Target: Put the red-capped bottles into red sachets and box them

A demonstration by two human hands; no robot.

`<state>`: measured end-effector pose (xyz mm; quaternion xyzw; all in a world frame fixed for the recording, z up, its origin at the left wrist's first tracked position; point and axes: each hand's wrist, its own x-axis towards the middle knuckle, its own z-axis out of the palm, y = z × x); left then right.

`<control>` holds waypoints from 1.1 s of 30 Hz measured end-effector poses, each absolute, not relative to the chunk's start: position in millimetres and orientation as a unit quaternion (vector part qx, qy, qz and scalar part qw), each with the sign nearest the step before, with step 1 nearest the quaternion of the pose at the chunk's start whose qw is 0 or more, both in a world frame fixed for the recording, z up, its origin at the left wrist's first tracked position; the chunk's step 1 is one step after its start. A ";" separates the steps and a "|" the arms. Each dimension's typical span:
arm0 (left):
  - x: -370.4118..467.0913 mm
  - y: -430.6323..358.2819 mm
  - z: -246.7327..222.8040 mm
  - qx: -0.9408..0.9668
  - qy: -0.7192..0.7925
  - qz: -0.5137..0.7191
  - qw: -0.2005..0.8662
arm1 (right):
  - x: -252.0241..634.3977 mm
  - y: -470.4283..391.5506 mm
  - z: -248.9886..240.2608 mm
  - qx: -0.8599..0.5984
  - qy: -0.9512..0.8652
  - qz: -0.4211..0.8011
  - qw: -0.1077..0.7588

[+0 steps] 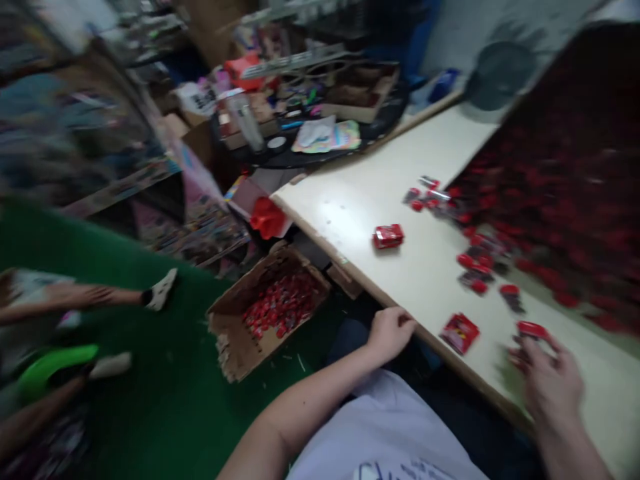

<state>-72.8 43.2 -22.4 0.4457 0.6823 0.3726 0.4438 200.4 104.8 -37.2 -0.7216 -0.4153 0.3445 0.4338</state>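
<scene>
My right hand (553, 377) is over the white table (345, 180), its fingers closed round a small red-topped item (533, 330). Curled at the table's front edge is my left hand (393, 333); whether anything is inside its fingers is hidden. Between the hands lies a flat red packet (460, 333). Farther up the table sits a red packaged block (388, 236). Loose small clear pieces with red tops (477, 260) are scattered beside a large heap of similar red pieces (575, 200) on the right.
Below the table's left edge, a torn cardboard box (233, 333) holds many red pieces. A cluttered black round table (320, 157) stands behind. Other people's legs (115, 295) show at the left on the green floor. A grey bucket (500, 80) is at the back.
</scene>
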 end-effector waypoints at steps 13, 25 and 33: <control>17.5 120.1 -33.7 0.591 0.722 0.149 0.326 | 192.0 82.8 -50.6 -0.668 -0.293 0.471 0.496; 4.9 131.9 -53.5 0.522 0.710 0.184 0.435 | 171.3 97.3 -48.3 -0.629 -0.312 0.503 0.504; 1.4 129.0 -59.5 0.518 0.701 0.213 0.440 | 152.7 99.0 -54.2 -0.601 -0.329 0.519 0.511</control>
